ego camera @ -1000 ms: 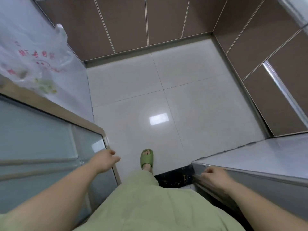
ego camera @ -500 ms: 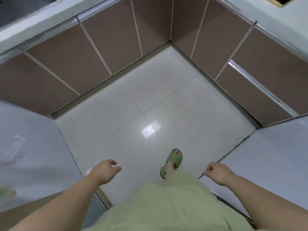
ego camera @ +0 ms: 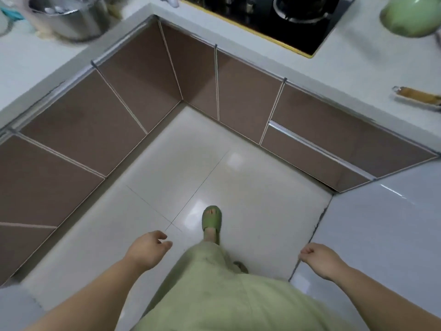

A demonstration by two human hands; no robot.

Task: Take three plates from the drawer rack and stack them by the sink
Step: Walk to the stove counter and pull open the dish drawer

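No plates and no open drawer rack show in this view. My left hand [ego camera: 149,248] hangs low left of centre over the floor, fingers loosely curled, holding nothing. My right hand [ego camera: 318,258] hangs at the lower right beside a pale wall surface, its fingers curled into a loose fist with nothing in them. Brown cabinet fronts line the L-shaped counter; a closed drawer front with a metal handle strip [ego camera: 317,149] sits on the right run, below the stove side. Part of a metal pot or basin [ego camera: 69,17] stands on the counter at the top left.
A black gas stove [ego camera: 281,17] is set in the white counter [ego camera: 346,75] at the top. A green round vessel [ego camera: 410,15] and a flat tray with something brown [ego camera: 417,97] lie on the counter at right. My green-slippered foot [ego camera: 212,218] stands on the glossy tiled floor [ego camera: 191,163].
The view has swung up and toward the counter corner, bringing the stove and metal pot into sight. Both hands stay low and hold nothing; the glass door at left is out of view.
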